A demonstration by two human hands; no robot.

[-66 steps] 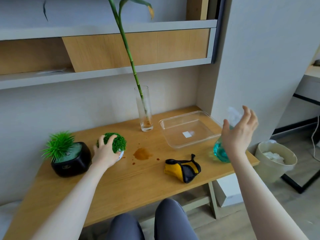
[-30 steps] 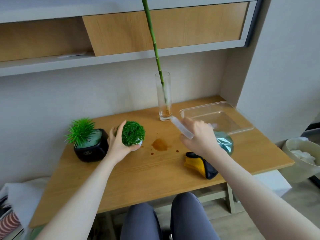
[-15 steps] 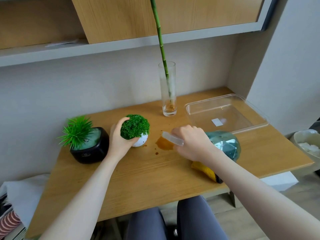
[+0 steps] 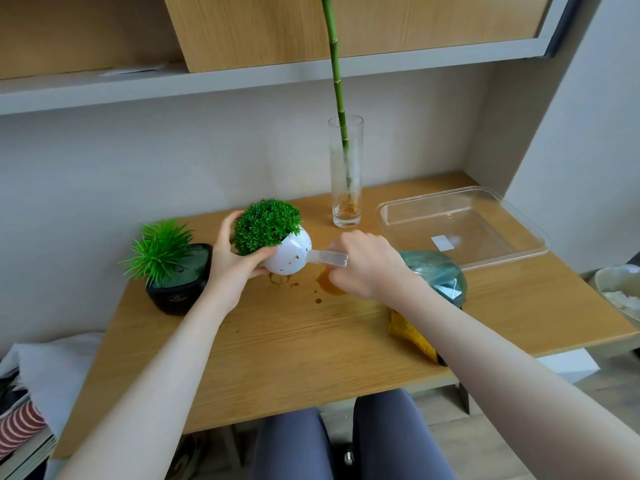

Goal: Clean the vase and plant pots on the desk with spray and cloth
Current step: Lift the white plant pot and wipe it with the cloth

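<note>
Left of centre on the desk [image 4: 277, 341], raised just off the wood: small white pot [image 4: 289, 254], speckled, round green tuft on top, tipped so the tuft leans left and the white belly faces right. Gripped by left hand [image 4: 230, 268], thumb and fingers curled round tuft and pot from the left and from beneath.

Just right of the pot: right hand [image 4: 363, 265], fingers curled round the neck of a spray bottle [image 4: 434, 275]; teal faceted body trailing right behind the hand, clear nozzle [image 4: 327, 258] projecting left. Long axis of bottle roughly level, left to right. Nozzle tip at the pot's right flank, touching or a hair apart; cannot tell which. Trigger finger hidden by the back of the hand.

Deciding relation: nozzle in line with the exposed flank, pot due left of the right hand's fingers. Judged step: spraying the pot. Judged need: some gap between tip and pot for the mist to spread.

Near right, partly under the right forearm: yellow and black cloth [image 4: 412, 332]. Right hand nearer to it.

Far centre: tall glass vase [image 4: 345, 174], upright, green stalk inside. Far left: black pot [image 4: 180, 285], spiky plant. Under the hands: brown spill [image 4: 329, 289] with droplets. Far right: clear plastic tray [image 4: 512, 251].
</note>
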